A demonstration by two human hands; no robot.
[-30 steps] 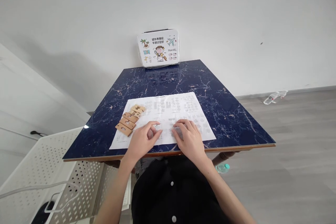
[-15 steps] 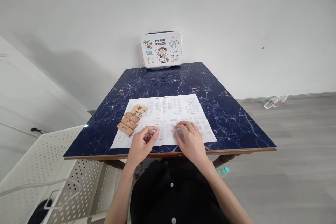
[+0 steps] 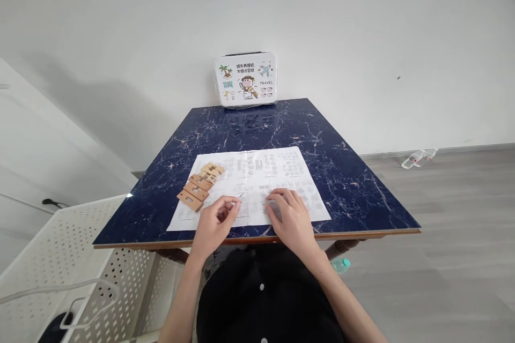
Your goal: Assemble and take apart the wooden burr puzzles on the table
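Note:
My left hand [image 3: 214, 225] rests at the near left part of a printed paper sheet [image 3: 251, 185], its fingers curled and the thumb tip close to the index fingertip. What lies between those fingertips, if anything, is too small to make out. Just beyond them is a small black mark or piece [image 3: 241, 195] on the sheet. My right hand [image 3: 293, 217] lies over the near right of the paper, fingers bent and thumb apart, nothing visible in it. Left of my left hand, several wooden pieces [image 3: 196, 191] with cut-out slots and dark markings form a slanting row on the sheet.
A dark blue marbled table [image 3: 322, 166] holds the sheet. A white cartoon-printed case [image 3: 247, 80] stands at its far edge against the wall. On the left is a white perforated basket [image 3: 86, 246]. Plastic bottles [image 3: 340, 265] lie on the floor to the right.
The whole view has shifted slightly, so table and hands appear a little lower and further left. Both hands keep nearly the same pose, and the wooden pieces have not moved on the paper.

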